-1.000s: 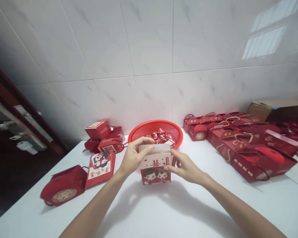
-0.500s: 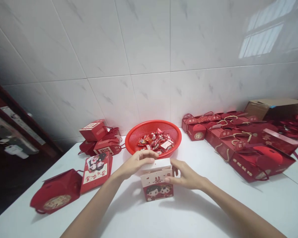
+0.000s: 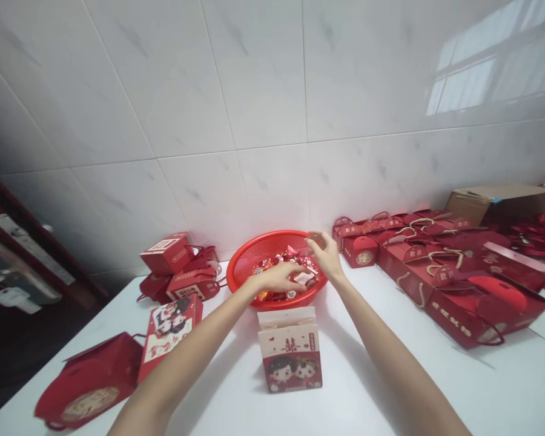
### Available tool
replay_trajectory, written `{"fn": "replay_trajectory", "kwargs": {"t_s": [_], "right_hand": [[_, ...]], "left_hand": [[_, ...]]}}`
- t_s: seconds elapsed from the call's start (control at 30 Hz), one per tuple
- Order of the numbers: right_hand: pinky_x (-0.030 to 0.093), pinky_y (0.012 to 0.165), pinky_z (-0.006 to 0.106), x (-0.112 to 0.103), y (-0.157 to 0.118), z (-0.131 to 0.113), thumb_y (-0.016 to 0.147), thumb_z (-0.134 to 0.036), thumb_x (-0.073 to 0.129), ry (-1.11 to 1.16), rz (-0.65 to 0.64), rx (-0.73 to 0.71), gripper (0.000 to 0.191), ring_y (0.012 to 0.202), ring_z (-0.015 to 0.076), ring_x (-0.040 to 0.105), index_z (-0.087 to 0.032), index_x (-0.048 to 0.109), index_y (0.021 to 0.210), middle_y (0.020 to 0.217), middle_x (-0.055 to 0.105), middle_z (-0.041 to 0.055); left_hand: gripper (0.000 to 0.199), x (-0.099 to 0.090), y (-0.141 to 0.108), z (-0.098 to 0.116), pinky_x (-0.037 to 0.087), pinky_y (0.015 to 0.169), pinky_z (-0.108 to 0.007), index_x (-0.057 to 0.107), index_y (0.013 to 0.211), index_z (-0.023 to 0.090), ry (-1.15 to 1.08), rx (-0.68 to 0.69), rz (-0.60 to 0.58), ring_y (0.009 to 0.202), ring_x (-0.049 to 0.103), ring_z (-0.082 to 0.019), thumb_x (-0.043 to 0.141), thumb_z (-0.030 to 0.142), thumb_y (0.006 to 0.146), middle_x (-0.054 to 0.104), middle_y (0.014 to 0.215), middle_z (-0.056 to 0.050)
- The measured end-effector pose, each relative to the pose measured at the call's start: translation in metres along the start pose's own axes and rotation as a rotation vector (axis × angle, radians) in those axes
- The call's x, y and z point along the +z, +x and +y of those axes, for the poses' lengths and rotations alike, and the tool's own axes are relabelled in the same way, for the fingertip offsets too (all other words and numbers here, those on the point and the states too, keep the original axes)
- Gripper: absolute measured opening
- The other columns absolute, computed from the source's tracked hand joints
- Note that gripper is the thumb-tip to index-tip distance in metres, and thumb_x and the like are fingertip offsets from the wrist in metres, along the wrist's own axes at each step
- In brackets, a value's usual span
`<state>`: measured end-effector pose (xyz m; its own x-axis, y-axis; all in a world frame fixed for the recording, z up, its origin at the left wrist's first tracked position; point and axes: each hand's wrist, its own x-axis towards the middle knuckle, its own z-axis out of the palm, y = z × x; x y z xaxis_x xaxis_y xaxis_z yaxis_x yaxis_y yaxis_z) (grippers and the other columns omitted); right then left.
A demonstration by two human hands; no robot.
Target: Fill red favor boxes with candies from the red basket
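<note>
A red plastic basket (image 3: 249,249) holds several small wrapped sweets (image 3: 292,252), mostly in red wrappers. My left hand (image 3: 279,277) reaches in over the sweets, fingers stretched and touching the pile; nothing shows gripped in it. At the basket's right rim is my right hand (image 3: 326,253), its thumb and fingers curved but apart, with no sweet visible between them. In front of the basket a cream and red paper gift box (image 3: 291,357) stands upright, printed with two cartoon figures, its top flaps raised. Neither hand touches this box.
On the left sit several red gift boxes (image 3: 166,253), a flatter printed box (image 3: 172,324) and a larger red box (image 3: 93,384). Rows of red boxes with rope handles (image 3: 454,297) fill the right, before a brown cardboard box (image 3: 504,203). A tiled wall (image 3: 272,194) stands behind.
Both hands have let go of the gift box and moved forward to the basket, the left over the sweets and the right to the rim. The view has shifted slightly.
</note>
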<state>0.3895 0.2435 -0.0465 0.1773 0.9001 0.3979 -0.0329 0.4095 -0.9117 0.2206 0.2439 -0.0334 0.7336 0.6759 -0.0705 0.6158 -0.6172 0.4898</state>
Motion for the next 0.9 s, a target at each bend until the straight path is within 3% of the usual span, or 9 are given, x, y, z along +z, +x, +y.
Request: {"fn": "replay_trajectory", "kwargs": {"t_s": [0.13,0.27,0.4,0.6,0.73,0.9], "right_hand": [[0.050,0.056,0.030,0.008,0.016,0.022,0.073,-0.036,0.061,-0.002,0.031,0.072,0.025,0.054,0.0139,0.061,-0.020,0.059,0.093,0.082,0.068,0.0014],[0.050,0.055,0.029,0.006,0.021,0.037,0.068,-0.029,0.062,-0.010,0.018,0.137,0.023,0.052,0.0147,0.062,-0.021,0.058,0.088,0.072,0.066,-0.0025],[0.051,0.058,0.029,0.005,0.020,0.040,0.067,-0.027,0.062,-0.004,-0.009,0.147,0.022,0.054,0.0145,0.063,-0.021,0.060,0.088,0.076,0.068,-0.0020],[0.051,0.060,0.031,0.006,0.018,0.038,0.068,-0.029,0.062,0.020,-0.024,0.149,0.021,0.054,0.0150,0.064,-0.020,0.062,0.086,0.085,0.069,0.0019],[0.052,0.062,0.032,0.004,0.018,0.038,0.068,-0.029,0.062,0.043,-0.028,0.148,0.021,0.055,0.0152,0.064,-0.019,0.063,0.087,0.088,0.070,0.0032],[0.053,0.062,0.032,0.004,0.019,0.041,0.067,-0.029,0.063,0.066,-0.021,0.146,0.022,0.057,0.0151,0.064,-0.019,0.064,0.086,0.088,0.070,0.0031]], "left_hand": [[0.050,0.021,0.043,-0.008,0.047,0.099,-0.039,0.071,0.120,0.025,0.349,0.056,-0.133,0.116,0.061,-0.033,0.074,0.021,0.071,0.060,0.134,-0.013],[0.043,0.019,0.059,-0.023,0.051,0.089,-0.034,0.076,0.105,0.029,0.367,-0.062,-0.196,0.099,0.069,-0.030,0.080,0.020,0.063,0.074,0.109,-0.007],[0.029,-0.002,0.054,-0.049,0.052,0.085,-0.035,0.078,0.094,0.024,0.377,-0.268,-0.029,0.095,0.070,-0.029,0.068,0.010,0.072,0.077,0.098,-0.009],[0.045,-0.017,0.042,-0.081,0.052,0.084,-0.028,0.076,0.104,0.022,0.298,-0.370,0.150,0.096,0.071,-0.023,0.053,0.000,0.073,0.077,0.103,-0.007],[0.050,-0.018,0.043,-0.083,0.052,0.087,-0.028,0.077,0.105,0.021,0.231,-0.360,0.203,0.103,0.070,-0.025,0.054,-0.003,0.068,0.077,0.106,-0.007],[0.063,-0.021,0.046,-0.077,0.049,0.096,-0.024,0.072,0.118,0.018,0.148,-0.315,0.312,0.113,0.066,-0.019,0.047,-0.008,0.067,0.073,0.121,-0.007]]}}
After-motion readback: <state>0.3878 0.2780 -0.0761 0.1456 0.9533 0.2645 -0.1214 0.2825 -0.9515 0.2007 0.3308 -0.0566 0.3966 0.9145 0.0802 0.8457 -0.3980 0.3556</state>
